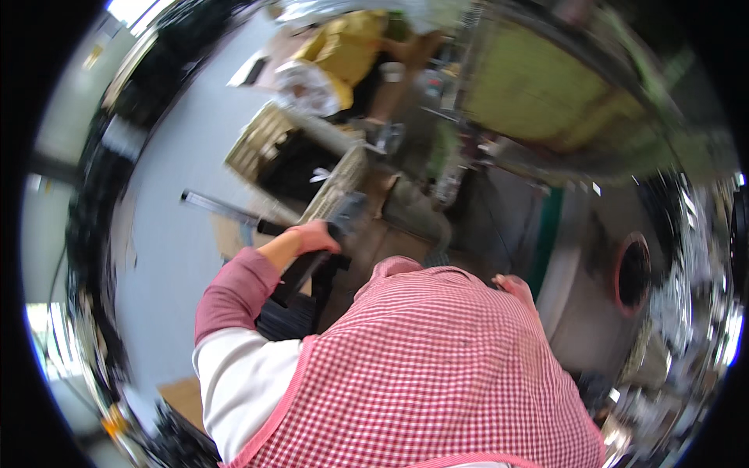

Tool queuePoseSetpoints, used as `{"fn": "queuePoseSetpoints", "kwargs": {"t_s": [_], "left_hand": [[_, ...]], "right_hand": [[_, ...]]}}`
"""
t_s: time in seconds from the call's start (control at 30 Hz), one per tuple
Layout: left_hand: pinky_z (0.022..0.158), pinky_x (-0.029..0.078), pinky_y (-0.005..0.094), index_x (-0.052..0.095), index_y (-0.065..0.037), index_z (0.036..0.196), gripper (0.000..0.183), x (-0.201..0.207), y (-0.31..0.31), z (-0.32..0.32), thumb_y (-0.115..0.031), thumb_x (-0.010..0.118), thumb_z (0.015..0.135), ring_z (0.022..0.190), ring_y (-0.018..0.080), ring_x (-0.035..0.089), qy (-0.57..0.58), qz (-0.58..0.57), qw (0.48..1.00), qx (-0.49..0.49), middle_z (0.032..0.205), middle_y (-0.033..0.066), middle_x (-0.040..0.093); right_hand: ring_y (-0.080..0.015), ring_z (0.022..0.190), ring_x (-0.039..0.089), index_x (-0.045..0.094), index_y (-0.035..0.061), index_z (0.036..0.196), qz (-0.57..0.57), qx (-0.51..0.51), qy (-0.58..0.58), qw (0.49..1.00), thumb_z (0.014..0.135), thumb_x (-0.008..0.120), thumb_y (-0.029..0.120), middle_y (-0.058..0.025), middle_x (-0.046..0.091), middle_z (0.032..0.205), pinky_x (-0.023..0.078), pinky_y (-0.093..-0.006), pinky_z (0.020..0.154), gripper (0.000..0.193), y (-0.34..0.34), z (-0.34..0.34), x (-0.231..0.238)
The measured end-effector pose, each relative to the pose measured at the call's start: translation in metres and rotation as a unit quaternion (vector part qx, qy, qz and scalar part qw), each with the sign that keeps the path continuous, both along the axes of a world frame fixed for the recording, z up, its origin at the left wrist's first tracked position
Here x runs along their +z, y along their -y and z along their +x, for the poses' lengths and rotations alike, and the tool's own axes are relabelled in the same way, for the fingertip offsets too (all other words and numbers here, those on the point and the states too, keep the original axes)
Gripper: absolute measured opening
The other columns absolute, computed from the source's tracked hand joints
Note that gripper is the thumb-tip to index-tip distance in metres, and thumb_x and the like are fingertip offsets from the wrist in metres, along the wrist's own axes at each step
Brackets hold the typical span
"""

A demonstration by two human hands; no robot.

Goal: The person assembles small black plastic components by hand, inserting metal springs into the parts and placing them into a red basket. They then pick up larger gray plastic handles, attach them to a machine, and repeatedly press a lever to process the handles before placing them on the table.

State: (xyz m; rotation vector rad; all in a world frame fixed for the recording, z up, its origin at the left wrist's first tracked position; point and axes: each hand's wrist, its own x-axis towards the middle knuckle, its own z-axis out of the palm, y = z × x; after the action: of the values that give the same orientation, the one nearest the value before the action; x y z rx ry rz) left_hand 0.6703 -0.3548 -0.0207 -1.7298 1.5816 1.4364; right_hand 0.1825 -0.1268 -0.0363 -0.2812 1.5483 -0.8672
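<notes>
Head camera: looking down over a red-and-white gingham apron (437, 366), with much of the surroundings smeared by motion blur. Reaching forward on the left, from a white shirt sleeve (242, 378) and a dusky-pink sleeve cover (234, 292), with the left hand (314, 236) right at a dark grey blocky object (349, 212) (too smeared to name more closely), located just past the knuckles and close to the near corner of a cream slatted plastic crate (343, 181). Bent inward at the left fingers; cannot tell whether pinching the blocky object or only lying against it. Running out leftward from beside the left wrist, a straight metallic bar (222, 209) with a black end. Below the same forearm, a dark ribbed object (285, 318). Inside the crate, dark contents (296, 168) with a small white strip (320, 175) on top. Beyond it, a clear plastic bag (308, 87) and a bulky yellow bag (347, 47). Partly hidden past the apron's right side, the right hand (517, 287), near an upright green strip (550, 234); cannot tell how spread or pressed together at the fingers, nor whether holding anything. Farther right, a round opening with a red rim (619, 273)
</notes>
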Motion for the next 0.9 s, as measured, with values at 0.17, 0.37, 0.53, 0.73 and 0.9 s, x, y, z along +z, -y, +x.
{"fn": "queuePoseSetpoints", "kwargs": {"t_s": [0.17, 0.37, 0.53, 0.73, 0.9], "left_hand": [[0.064, 0.053, 0.0385, 0.074, -0.004, 0.091, 0.031, -0.069, 0.088, 0.110, -0.030, 0.075, 0.074, 0.076, 0.0266, 0.070, 0.083, -0.296, 0.949, -0.069, 0.077, 0.0166, 0.071], [0.102, 0.046, 0.0400, 0.071, -0.006, 0.111, 0.032, -0.184, 0.056, 0.098, -0.025, 0.060, 0.088, 0.124, 0.0311, 0.055, 0.214, -0.323, 0.885, -0.259, 0.120, 0.0187, 0.065], [0.098, 0.047, 0.0392, 0.065, -0.006, 0.117, 0.035, -0.216, 0.005, -0.076, -0.025, 0.061, 0.089, 0.117, 0.0308, 0.059, -0.044, -0.105, 0.923, -0.367, 0.115, 0.0165, 0.067], [0.094, 0.048, 0.0383, 0.059, -0.005, 0.125, 0.040, -0.147, -0.013, -0.236, -0.026, 0.061, 0.090, 0.110, 0.0304, 0.063, -0.202, -0.060, 0.912, -0.350, 0.108, 0.0140, 0.068], [0.086, 0.053, 0.0327, 0.061, -0.001, 0.118, 0.028, -0.048, -0.042, -0.357, -0.012, 0.055, 0.092, 0.098, 0.0233, 0.069, -0.267, -0.143, 0.879, -0.369, 0.107, 0.0154, 0.070]], "right_hand": [[-0.0279, 0.065, 0.052, 0.065, 0.0016, 0.075, -0.058, 0.219, -0.272, 0.935, 0.086, 0.066, 0.036, -0.0124, 0.059, 0.068, 0.045, -0.0405, 0.063, 0.036, -0.039, -0.026, -0.025], [-0.0371, 0.101, 0.065, 0.066, -0.0015, 0.102, 0.193, -0.056, -0.566, 0.800, 0.077, 0.065, 0.027, -0.0244, 0.066, 0.111, 0.052, -0.0423, 0.089, 0.037, -0.131, -0.071, -0.027], [-0.0281, 0.117, 0.056, 0.052, 0.0057, 0.121, 0.536, -0.354, -0.470, 0.606, 0.086, 0.067, 0.030, -0.0130, 0.054, 0.123, 0.051, -0.0377, 0.094, 0.045, -0.207, -0.140, -0.024], [-0.0300, 0.118, 0.057, 0.043, 0.0044, 0.130, 0.496, -0.356, -0.446, 0.654, 0.085, 0.072, 0.030, -0.0161, 0.048, 0.131, 0.054, -0.0405, 0.093, 0.059, -0.245, -0.192, -0.034], [-0.0319, 0.106, 0.066, 0.042, -0.0030, 0.128, 0.407, -0.428, -0.375, 0.715, 0.073, 0.079, 0.026, -0.0233, 0.062, 0.115, 0.055, -0.0374, 0.088, 0.072, -0.249, -0.237, -0.064]]}}
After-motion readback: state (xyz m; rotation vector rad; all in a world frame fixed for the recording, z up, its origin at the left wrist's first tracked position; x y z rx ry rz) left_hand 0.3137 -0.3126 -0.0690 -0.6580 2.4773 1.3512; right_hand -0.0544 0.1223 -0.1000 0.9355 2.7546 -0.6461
